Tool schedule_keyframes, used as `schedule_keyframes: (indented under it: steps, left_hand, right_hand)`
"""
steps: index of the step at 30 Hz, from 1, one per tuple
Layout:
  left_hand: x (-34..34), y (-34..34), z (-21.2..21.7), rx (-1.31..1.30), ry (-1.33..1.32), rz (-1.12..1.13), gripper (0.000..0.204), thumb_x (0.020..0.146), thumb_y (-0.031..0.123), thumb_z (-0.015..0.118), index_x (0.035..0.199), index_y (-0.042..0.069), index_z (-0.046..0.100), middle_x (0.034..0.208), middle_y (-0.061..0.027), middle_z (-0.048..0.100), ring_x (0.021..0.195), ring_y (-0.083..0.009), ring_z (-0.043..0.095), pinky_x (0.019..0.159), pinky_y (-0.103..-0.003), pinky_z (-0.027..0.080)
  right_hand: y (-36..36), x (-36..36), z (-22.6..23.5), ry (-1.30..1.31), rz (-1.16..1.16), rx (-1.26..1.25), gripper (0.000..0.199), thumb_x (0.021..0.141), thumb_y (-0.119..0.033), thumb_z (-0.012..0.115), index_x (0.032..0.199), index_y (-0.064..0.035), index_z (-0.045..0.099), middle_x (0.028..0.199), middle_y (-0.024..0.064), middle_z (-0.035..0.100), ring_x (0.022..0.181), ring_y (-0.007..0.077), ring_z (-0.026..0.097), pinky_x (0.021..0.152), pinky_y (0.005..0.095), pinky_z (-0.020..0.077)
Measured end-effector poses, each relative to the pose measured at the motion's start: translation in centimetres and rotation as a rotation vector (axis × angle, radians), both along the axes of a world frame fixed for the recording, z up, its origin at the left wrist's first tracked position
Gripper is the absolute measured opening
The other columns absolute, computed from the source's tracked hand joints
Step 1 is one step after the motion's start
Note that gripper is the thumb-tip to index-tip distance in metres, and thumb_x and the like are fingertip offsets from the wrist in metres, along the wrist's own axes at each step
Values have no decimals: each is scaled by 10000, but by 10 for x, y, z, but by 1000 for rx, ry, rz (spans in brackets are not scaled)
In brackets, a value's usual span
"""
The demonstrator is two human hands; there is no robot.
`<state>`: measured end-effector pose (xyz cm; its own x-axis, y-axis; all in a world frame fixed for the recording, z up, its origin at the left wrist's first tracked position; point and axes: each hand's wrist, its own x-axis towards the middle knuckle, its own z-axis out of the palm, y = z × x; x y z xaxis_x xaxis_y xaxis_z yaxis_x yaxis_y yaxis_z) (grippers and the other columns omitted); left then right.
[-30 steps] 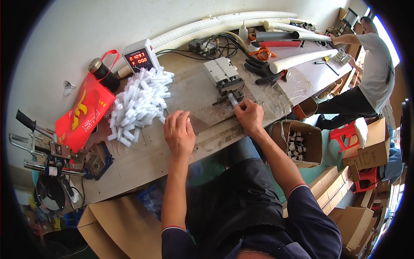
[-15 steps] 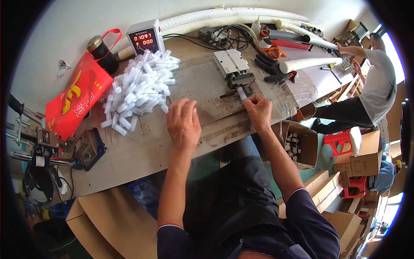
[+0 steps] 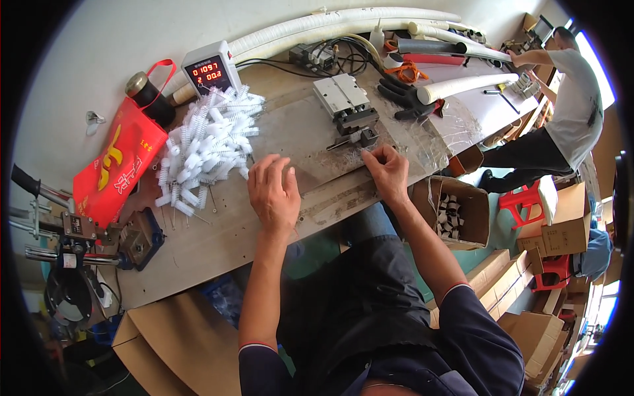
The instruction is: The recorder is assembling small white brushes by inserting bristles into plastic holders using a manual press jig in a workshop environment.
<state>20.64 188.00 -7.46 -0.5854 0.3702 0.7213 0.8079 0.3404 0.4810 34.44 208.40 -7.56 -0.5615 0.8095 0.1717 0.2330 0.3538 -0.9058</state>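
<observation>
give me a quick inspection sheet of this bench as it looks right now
surface: worn wooden bench, scuffed, partly under clear plastic sheet
job's things: pile of white brushes; metal fixture beside the right hand
clutter: red bag, black gloves, white foam tubes, counter box with red digits
grippers: left hand flat on bench near the pile; right hand pinching something small at the fixture
cables: black tangle at the back
surroundings: cardboard box of parts, another person at the far end
</observation>
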Motion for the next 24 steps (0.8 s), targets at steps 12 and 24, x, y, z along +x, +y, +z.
schedule_keyframes:
  steps: [12, 24]
  left_hand:
    - [14, 89, 13, -324, 55, -146, 300, 810, 150, 816, 952, 89, 559, 965, -86, 627, 938, -314, 611, 815, -442, 501]
    - [14, 52, 8, -288, 149, -128, 199, 898, 65, 717, 1095, 88, 709, 870, -80, 643, 866, -277, 646, 755, -404, 534]
  right_hand:
    - [1, 6, -6, 185, -63, -100, 255, 899, -193, 763, 827, 34, 671, 705, 18, 637, 679, 64, 545, 630, 259, 474]
    - [1, 10, -11, 283, 29, -51, 217, 902, -157, 760, 826, 23, 664, 701, 46, 639, 650, 88, 563, 603, 274, 475]
